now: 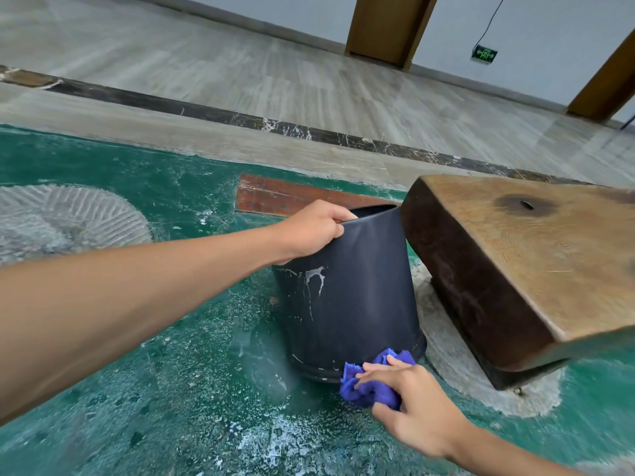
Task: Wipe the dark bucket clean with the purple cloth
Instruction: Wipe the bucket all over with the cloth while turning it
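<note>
Against bucket (357, 286) base, purple cloth (372, 383)

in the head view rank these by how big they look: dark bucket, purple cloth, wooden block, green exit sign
1. wooden block and dark bucket: the block covers more of the picture, but it lies partly nearer the camera, so this order is unsure
2. purple cloth, bunched in the right hand
3. green exit sign, far off, so unsure

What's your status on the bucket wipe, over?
Left hand grips dark bucket rim; right hand presses purple cloth at its base. White drips on the side unwiped. Wooden bench crowds bucket's right.
</note>
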